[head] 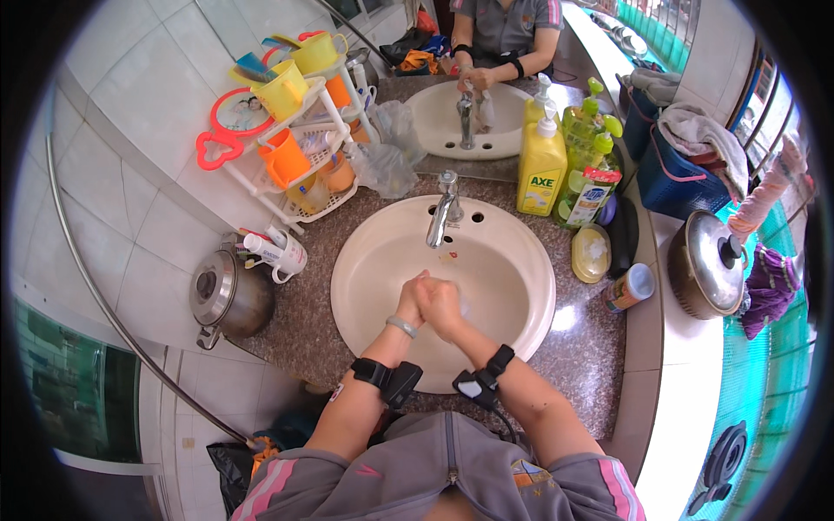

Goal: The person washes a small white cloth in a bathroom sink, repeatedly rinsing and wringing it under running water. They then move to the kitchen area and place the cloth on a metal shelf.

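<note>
Over the oval ceramic washbasin (371,273), my left hand (412,301) and my right hand (440,301) are clasped together. The right hand lies across the left, so most of the left hand's fingers are hidden. Something whitish shows faintly beside the right hand; whether it is held cannot be told. Above the hands is the chrome faucet (441,221), and no stream of water can be made out. A small reddish bit (453,254) lies on the basin's back wall. A mirror behind the basin reflects the hands with a whitish cloth-like thing below them.
Left stand a lidded metal pot (231,296), a white mug (290,257) with toothpaste and a plastic rack (319,169) of cups. At right are a yellow pump bottle (542,166), green pump bottles (586,179), a soap dish (591,254), a can (629,288) and a pot on the ledge (707,264).
</note>
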{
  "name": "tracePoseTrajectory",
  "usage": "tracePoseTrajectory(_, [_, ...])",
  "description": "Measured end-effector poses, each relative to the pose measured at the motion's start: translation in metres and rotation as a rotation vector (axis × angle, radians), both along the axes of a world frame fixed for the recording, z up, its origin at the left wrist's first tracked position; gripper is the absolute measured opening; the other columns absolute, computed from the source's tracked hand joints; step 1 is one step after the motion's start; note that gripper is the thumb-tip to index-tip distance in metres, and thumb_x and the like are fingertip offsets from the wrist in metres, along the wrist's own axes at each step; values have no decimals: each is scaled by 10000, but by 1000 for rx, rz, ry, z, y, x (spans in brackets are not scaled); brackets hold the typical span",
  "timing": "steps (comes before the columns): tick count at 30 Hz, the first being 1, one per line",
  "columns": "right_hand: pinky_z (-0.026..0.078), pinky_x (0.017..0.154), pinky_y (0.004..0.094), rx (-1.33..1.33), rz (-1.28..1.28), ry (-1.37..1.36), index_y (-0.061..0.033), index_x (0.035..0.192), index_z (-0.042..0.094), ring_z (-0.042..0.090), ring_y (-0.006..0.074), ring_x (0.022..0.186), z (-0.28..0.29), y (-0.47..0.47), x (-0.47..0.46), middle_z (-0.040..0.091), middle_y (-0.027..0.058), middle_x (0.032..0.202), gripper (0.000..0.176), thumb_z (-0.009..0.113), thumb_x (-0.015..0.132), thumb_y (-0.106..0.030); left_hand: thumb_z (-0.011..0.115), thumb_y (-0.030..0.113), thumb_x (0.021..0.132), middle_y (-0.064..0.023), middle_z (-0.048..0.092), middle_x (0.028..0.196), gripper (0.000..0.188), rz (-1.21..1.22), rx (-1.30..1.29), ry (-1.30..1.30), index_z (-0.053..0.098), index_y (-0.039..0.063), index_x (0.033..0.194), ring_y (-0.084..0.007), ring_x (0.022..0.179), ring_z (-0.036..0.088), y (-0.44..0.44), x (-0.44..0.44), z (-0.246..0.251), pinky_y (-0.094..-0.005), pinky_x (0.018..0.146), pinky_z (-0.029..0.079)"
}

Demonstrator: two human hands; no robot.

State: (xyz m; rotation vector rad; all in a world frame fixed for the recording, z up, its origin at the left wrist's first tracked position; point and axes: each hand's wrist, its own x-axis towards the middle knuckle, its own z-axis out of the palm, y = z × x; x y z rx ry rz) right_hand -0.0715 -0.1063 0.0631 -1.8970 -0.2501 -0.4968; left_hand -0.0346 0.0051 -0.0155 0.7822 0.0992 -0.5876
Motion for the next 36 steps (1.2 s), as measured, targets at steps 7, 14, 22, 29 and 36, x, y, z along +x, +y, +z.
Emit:
tracePoseTrajectory(7, [348, 475, 252, 406, 52, 590, -6, 671, 585, 430, 61, 518, -34, -52, 39, 522, -8, 558, 312, 536, 833, -268, 471, 206, 873, -45, 584, 867, 233, 188, 327, -109, 552, 9, 967, -120, 772, 558, -22, -25, 62, -268, 673, 450])
tracePoseTrajectory(14, [352, 496, 250, 257, 279, 442, -14, 794, 569, 401, 64, 574, -25, -72, 39, 508, -8, 642, 254, 551, 832, -264, 549, 209, 844, -4, 568, 765, 220, 222, 574, -303, 588, -8, 845, -59, 693, 493, -12, -17, 73, -210, 614, 403])
tracePoseTrajectory(22, [423, 531, 412, 33, -26, 335, 21, 662, 546, 536, 379, 558, -6, -27, 40, 548, 219, 633, 363, 472, 845, -284, 405, 293, 902, 29, 444, 617, 347, 361, 447, -169, 476, 54, 661, -68, 573, 412, -59, -15, 74, -243, 517, 356])
tracePoseTrajectory(29, [385, 471, 407, -19, -3, 5, 25, 643, 556, 521, 350, 490, 2, -1, 12, 502, 232, 562, 361, 470, 849, -259, 401, 241, 899, -17, 552, 752, 264, 172, 323, -216, 547, 27, 845, -93, 671, 504, -15, -5, 42, -244, 606, 413])
tracePoseTrajectory(36, [369, 458, 359, 151, 78, 344, -1, 615, 560, 437, 201, 428, -8, -34, 47, 500, 133, 492, 330, 525, 830, -250, 420, 244, 888, -34, 578, 814, 273, 170, 260, -124, 555, 9, 919, -103, 712, 545, -30, -15, 84, -248, 636, 440])
